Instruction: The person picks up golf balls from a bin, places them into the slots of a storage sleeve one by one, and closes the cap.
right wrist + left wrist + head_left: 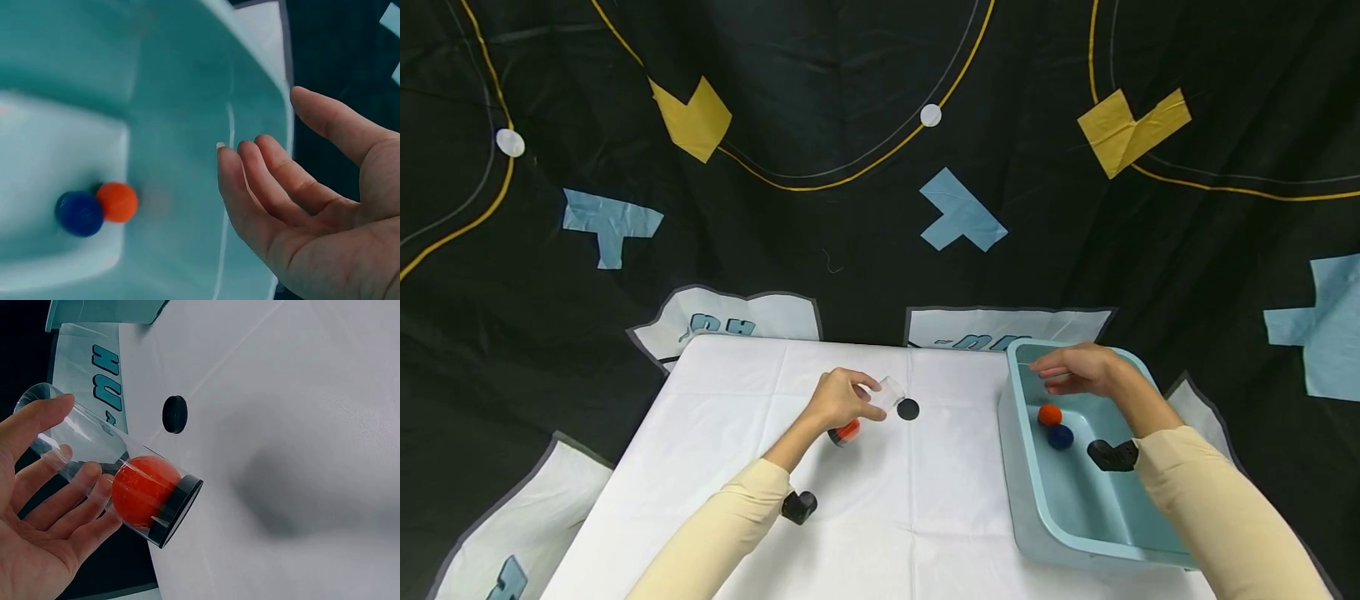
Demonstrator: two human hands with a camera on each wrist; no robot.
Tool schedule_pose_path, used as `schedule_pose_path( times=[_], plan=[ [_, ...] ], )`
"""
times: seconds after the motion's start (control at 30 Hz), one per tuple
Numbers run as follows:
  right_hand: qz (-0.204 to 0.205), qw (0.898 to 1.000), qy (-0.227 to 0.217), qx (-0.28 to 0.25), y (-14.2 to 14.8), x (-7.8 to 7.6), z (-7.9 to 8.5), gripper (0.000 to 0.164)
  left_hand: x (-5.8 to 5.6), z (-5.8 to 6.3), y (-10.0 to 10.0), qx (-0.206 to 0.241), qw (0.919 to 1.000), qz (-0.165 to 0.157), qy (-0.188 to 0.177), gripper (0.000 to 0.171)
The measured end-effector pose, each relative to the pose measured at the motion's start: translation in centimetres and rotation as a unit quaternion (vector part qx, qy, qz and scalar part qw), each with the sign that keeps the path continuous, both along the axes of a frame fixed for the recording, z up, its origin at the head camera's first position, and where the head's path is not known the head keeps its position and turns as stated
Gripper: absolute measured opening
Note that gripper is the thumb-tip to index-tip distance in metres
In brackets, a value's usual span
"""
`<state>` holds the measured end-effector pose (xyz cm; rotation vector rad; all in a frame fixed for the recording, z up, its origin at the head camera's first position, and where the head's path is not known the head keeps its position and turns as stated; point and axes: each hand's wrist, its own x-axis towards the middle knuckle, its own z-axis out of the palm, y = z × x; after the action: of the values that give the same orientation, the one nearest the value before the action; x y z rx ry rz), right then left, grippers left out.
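Observation:
My left hand (pixel 837 402) grips a clear plastic tube (pixel 100 440) near its uncapped end, thumb on one side and fingers on the other. Inside the tube a red ball (pixel 142 487) lies against a black end cap (pixel 178 512). Tilted, the tube is held above the white table. A loose black cap (pixel 907 409) lies on the cloth close to the tube's uncapped end. Over the far part of a light blue bin (pixel 1026 467), my right hand (pixel 1078 371) hovers with nothing in its loosely bent fingers. An orange ball (pixel 119 202) and a dark blue ball (pixel 79 214) touch on the bin's floor.
White cloth covers the table (pixel 955 492), with the bin standing at its right side. A black curtain (pixel 850 250) with yellow and blue tape pieces hangs behind. Black wrist devices (pixel 799 507) sit at both sleeves.

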<state>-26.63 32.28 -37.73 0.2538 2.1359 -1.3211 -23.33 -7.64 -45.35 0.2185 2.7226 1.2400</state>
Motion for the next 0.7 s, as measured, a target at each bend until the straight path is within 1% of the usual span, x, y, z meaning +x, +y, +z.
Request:
schedule_pose_path(
  times=[0.07,0.17,0.2,0.3,0.4,0.47,0.53,0.7],
  plan=[
    [0.004,1.000,-0.004,-0.003,0.8,0.2,-0.5,0.045,0.0,0.0,-0.1,-0.002,1.0000,0.001,0.004,0.039],
    [-0.006,1.000,-0.009,-0.007,2.0,0.5,-1.2,0.037,0.0,0.1,-0.4,-0.005,1.0000,0.002,0.006,0.040],
    [-0.009,1.000,-0.010,-0.007,2.4,0.6,-1.6,0.037,0.0,0.0,-0.4,-0.005,1.0000,0.002,0.008,0.040],
    [-0.032,0.999,-0.018,-0.001,3.5,0.9,-2.5,0.043,0.0,0.0,-0.5,-0.005,1.0000,0.003,0.008,0.042],
    [-0.053,0.998,-0.031,0.009,4.3,1.1,-3.4,0.057,0.1,0.0,-0.5,-0.002,1.0000,0.005,0.006,0.042],
    [-0.067,0.997,-0.037,0.014,4.8,1.3,-4.0,0.062,0.1,0.0,-0.5,0.000,1.0000,0.005,0.005,0.041],
    [-0.076,0.996,-0.043,0.016,5.2,1.5,-4.5,0.063,0.1,0.0,-0.6,0.001,1.0000,0.006,0.005,0.041],
    [-0.073,0.996,-0.047,0.013,6.1,1.8,-6.0,0.064,0.1,0.0,-0.6,-0.001,1.0000,0.005,0.007,0.041]
  ],
)
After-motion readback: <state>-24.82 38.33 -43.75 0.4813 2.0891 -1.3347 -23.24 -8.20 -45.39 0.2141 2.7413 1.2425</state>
